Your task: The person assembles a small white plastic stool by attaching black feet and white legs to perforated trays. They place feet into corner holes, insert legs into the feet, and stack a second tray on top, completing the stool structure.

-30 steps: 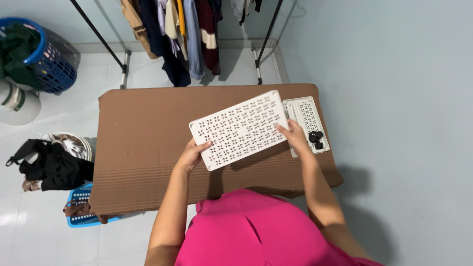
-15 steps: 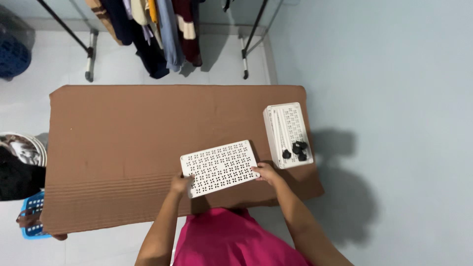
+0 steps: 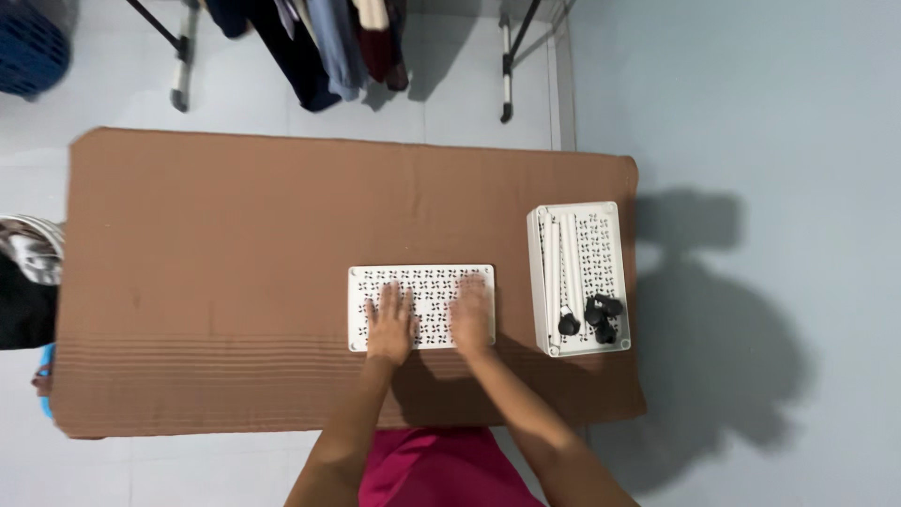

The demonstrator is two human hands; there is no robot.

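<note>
Hands, left hand [image 3: 390, 324] and right hand [image 3: 471, 314], rest flat, fingers spread, on the white perforated panel [image 3: 422, 306].

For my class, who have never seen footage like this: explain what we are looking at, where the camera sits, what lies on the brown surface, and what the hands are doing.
There is no machine here: a person works with two bare hands. The camera is worn on the head and looks straight down, so the arms enter from the bottom edge. Below them is a table covered in brown cloth. Near its front edge lies a flat white perforated panel. The left hand and the right hand both rest flat on it, fingers spread; neither grips anything. To the right sits a white perforated tray holding a few small black knobs. Beyond the table, clothes hang on a rack.
</note>
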